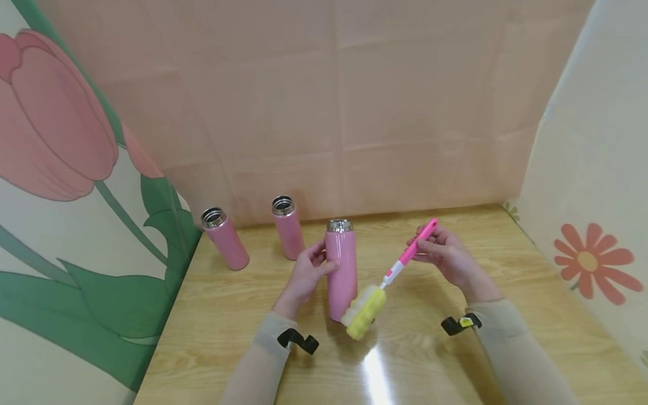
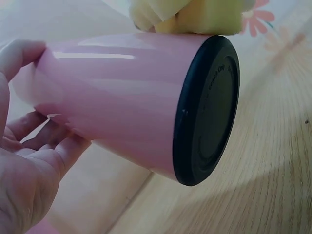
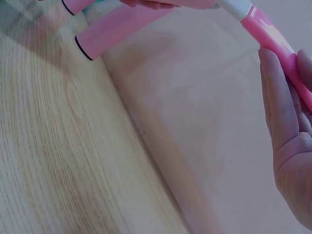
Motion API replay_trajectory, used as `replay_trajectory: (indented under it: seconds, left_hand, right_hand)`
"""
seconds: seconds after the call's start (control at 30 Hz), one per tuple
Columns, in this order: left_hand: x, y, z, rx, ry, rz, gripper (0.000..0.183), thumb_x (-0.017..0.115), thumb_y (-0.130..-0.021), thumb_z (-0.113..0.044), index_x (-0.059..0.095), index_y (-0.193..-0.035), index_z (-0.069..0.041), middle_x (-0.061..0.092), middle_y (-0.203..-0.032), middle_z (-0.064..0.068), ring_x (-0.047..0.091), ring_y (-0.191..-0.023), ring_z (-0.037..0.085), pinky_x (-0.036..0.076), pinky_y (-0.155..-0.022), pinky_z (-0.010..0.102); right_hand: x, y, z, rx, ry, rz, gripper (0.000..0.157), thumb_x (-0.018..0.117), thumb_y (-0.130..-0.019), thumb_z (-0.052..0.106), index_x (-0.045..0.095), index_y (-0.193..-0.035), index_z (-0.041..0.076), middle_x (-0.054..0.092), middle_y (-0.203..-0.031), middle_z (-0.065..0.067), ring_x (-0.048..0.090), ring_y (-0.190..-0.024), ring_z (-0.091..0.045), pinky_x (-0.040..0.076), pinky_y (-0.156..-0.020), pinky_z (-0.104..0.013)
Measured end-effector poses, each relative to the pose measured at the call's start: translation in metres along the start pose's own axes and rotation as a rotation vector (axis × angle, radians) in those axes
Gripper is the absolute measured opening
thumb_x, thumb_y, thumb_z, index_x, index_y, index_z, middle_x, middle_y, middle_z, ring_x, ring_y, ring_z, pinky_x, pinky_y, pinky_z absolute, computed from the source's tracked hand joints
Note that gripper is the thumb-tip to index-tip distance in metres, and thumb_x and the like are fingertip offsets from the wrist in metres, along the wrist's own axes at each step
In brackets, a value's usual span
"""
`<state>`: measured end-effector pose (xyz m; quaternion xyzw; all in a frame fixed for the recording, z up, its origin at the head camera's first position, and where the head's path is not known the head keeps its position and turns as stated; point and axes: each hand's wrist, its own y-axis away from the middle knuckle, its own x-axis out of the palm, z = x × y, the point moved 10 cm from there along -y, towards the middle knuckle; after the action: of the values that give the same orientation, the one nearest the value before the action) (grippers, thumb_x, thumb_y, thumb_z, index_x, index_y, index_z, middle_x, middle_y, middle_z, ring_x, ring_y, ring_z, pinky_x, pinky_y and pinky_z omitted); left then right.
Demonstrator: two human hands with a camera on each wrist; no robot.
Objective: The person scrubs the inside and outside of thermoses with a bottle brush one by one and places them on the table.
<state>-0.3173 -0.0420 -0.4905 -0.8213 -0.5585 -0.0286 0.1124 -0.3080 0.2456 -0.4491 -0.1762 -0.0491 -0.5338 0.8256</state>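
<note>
My left hand [image 1: 306, 275] grips a pink vacuum flask [image 1: 341, 270] upright around its side, thumb across the front. The flask has a bare steel neck without a lid, and its black base [image 2: 207, 112] shows in the left wrist view, raised off the wood. Between thumb and fingers, my right hand [image 1: 448, 253] holds the pink handle [image 1: 420, 239] of a bottle brush. The brush slants down to the left, and its yellow and white sponge head [image 1: 367, 312] overlaps the flask's lower right side in the head view.
Two more pink flasks, both lidless, stand on the wooden table [image 1: 212, 337] to the left: one flask [image 1: 228, 242] farther left, the other flask [image 1: 291, 230] nearer the held one. A pink cloth [image 1: 430, 112] hangs behind the table. Walls with flower pictures flank both sides.
</note>
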Motion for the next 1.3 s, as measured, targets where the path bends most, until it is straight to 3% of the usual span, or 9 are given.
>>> replay_trajectory:
  seconds: [0.17, 0.33, 0.5, 0.67, 0.8, 1.13, 1.3]
  left_hand:
    - [0.002, 0.001, 0.001, -0.01, 0.018, 0.0, 0.07, 0.073, -0.094, -0.003, 0.043, -0.156, 0.01, 0.056, -0.148, 0.029, 0.06, -0.131, 0.033, 0.054, -0.108, 0.039]
    - [0.003, 0.001, 0.006, -0.013, 0.057, 0.01, 0.078, 0.074, -0.092, -0.002, 0.038, -0.16, 0.007, 0.053, -0.15, 0.029, 0.059, -0.134, 0.032, 0.053, -0.109, 0.038]
    - [0.006, 0.005, 0.003, 0.023, 0.143, 0.036, 0.081, 0.07, -0.091, 0.006, 0.033, -0.163, 0.005, 0.056, -0.148, 0.029, 0.065, -0.122, 0.023, 0.056, -0.103, 0.034]
    - [0.012, 0.01, 0.0, 0.047, 0.155, 0.082, 0.084, 0.067, -0.088, 0.009, 0.03, -0.163, 0.005, 0.059, -0.144, 0.018, 0.063, -0.121, 0.019, 0.054, -0.104, 0.031]
    - [0.017, 0.01, -0.004, 0.066, 0.154, 0.093, 0.089, 0.07, -0.084, 0.013, 0.031, -0.163, -0.001, 0.059, -0.143, 0.013, 0.062, -0.124, 0.023, 0.055, -0.104, 0.034]
    - [0.004, 0.005, -0.002, 0.054, 0.077, -0.038, 0.081, 0.077, -0.086, 0.008, 0.045, -0.159, -0.003, 0.069, -0.13, 0.009, 0.065, -0.116, 0.022, 0.055, -0.103, 0.036]
    - [0.004, 0.006, 0.0, 0.02, 0.035, -0.011, 0.081, 0.078, -0.089, 0.003, 0.044, -0.162, -0.004, 0.064, -0.136, 0.015, 0.063, -0.118, 0.025, 0.054, -0.105, 0.036]
  right_hand:
    - [-0.009, -0.001, -0.003, 0.028, -0.046, -0.099, 0.015, 0.05, -0.109, -0.005, 0.06, -0.115, 0.005, 0.077, -0.108, -0.007, 0.076, -0.1, -0.019, 0.062, -0.094, -0.036]
    - [-0.024, -0.001, -0.004, -0.006, -0.202, -0.229, 0.015, 0.049, -0.111, -0.002, 0.061, -0.111, 0.006, 0.078, -0.106, -0.008, 0.077, -0.099, -0.018, 0.061, -0.095, -0.033]
    - [-0.035, 0.001, -0.005, -0.085, -0.407, -0.306, 0.023, 0.043, -0.113, -0.002, 0.063, -0.107, 0.005, 0.076, -0.107, -0.011, 0.077, -0.1, -0.021, 0.06, -0.096, -0.032]
    - [-0.04, 0.003, -0.006, -0.125, -0.57, -0.364, 0.017, 0.046, -0.112, 0.0, 0.062, -0.106, 0.001, 0.074, -0.108, -0.015, 0.076, -0.103, -0.025, 0.059, -0.098, -0.033]
    - [-0.033, 0.001, -0.006, -0.128, -0.65, -0.386, 0.012, 0.05, -0.11, -0.001, 0.062, -0.106, 0.001, 0.072, -0.108, -0.016, 0.075, -0.103, -0.027, 0.059, -0.098, -0.035]
    - [-0.034, 0.002, -0.006, -0.142, -0.746, -0.41, 0.015, 0.049, -0.11, 0.0, 0.062, -0.104, 0.001, 0.071, -0.106, -0.017, 0.075, -0.102, -0.028, 0.059, -0.099, -0.035]
    - [-0.036, 0.006, -0.012, -0.118, -0.77, -0.397, 0.015, 0.047, -0.111, -0.001, 0.062, -0.106, 0.0, 0.071, -0.11, -0.018, 0.075, -0.104, -0.029, 0.058, -0.1, -0.036]
